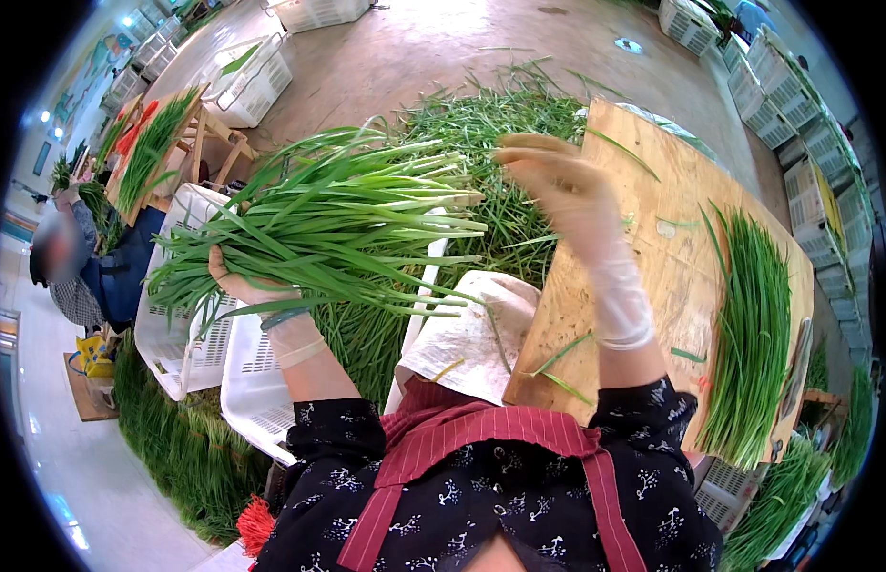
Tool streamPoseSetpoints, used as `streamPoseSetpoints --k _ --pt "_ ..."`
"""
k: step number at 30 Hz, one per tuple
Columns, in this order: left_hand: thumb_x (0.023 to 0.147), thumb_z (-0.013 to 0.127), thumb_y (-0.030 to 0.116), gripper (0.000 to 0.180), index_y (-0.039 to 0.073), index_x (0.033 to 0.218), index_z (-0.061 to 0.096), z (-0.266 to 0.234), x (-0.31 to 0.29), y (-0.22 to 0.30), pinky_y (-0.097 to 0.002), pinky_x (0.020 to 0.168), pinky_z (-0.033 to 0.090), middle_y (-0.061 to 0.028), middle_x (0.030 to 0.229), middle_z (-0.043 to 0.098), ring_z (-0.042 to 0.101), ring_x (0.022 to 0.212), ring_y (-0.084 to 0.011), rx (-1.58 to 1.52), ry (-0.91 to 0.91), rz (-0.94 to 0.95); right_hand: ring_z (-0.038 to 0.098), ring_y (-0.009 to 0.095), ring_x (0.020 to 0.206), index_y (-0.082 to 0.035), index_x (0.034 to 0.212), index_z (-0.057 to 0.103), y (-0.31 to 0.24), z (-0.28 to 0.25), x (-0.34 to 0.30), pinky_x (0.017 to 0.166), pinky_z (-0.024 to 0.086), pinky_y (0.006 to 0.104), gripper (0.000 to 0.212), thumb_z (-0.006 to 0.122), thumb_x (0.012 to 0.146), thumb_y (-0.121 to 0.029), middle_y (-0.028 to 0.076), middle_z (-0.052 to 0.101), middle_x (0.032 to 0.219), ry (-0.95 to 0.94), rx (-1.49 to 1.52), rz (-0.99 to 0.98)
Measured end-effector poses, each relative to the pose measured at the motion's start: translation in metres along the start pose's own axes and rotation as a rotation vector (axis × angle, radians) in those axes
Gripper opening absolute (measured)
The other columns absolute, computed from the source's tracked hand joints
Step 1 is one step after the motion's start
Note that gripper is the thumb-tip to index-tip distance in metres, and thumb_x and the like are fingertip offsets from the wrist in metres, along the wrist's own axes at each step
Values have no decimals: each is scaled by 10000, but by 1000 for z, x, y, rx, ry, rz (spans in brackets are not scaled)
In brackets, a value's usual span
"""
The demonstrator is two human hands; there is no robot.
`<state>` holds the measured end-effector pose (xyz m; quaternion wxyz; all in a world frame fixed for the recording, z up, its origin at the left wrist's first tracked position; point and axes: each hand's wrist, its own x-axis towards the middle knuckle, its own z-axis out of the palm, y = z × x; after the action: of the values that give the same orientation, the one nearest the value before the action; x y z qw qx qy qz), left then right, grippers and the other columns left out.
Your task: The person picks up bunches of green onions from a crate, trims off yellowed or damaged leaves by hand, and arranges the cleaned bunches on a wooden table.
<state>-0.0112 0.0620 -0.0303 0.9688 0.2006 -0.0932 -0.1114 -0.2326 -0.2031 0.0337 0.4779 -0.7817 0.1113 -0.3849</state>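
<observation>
My left hand [248,286] grips a loose bunch of garlic chives [338,221] from beneath. Its pale stem ends point right and the green leaves trail left over a white crate [235,383]. To the right, my gloved right hand [559,183] is raised beside the near-left edge of a wooden board [619,229], apart from the bunch. Its fingers are stretched out and blurred by motion, with nothing seen in them. Along the board's right side lies a neat row of chives [748,334]. A stained white cloth [469,329] covers my lap.
Loose chive scraps [505,119] are heaped on the floor ahead. More chives [176,443] stand at the lower left. White crates [257,81] line both sides. A co-worker [76,257] sits at far left by a slanted board [157,153]. A long metal blade [795,367] lies by the chive row.
</observation>
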Motion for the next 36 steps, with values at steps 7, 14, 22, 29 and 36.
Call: streamPoseSetpoints --k 7,14,22,29,36 --pt "793 451 377 438 83 1101 553 13 -12 -5 -487 907 397 -151 1132 544 534 1004 -306 39 -15 -4 588 189 882 -48 846 654 -3 68 -17 876 396 353 160 676 727 -152 48 651 893 -237 47 -111" --pt "838 474 320 319 99 1059 541 15 -13 -8 -512 884 422 -51 1052 555 547 985 -273 -46 -349 107 600 183 796 -17 845 626 -22 36 -38 745 456 324 132 641 751 -108 78 636 823 -378 82 -86" --pt "855 501 313 219 149 989 553 -17 -10 8 -499 833 451 -86 982 570 533 986 -222 -206 -413 -77 577 144 631 5 843 585 9 -59 -16 738 488 289 184 518 872 -164 82 605 693 -14 601 -97" --pt "848 497 280 245 120 1021 563 -19 4 7 -487 861 434 -113 1006 582 531 1010 -236 -349 -484 -178 441 265 1159 -155 1227 487 79 -28 42 984 354 351 527 671 741 -244 134 480 1242 -169 -671 92" --pt "846 494 276 254 114 1031 561 -13 6 8 -484 865 431 -118 1018 579 530 1013 -240 -298 -421 -147 531 202 1053 -147 1116 589 69 68 74 924 415 292 405 693 728 -202 99 545 1171 -307 -226 -67"
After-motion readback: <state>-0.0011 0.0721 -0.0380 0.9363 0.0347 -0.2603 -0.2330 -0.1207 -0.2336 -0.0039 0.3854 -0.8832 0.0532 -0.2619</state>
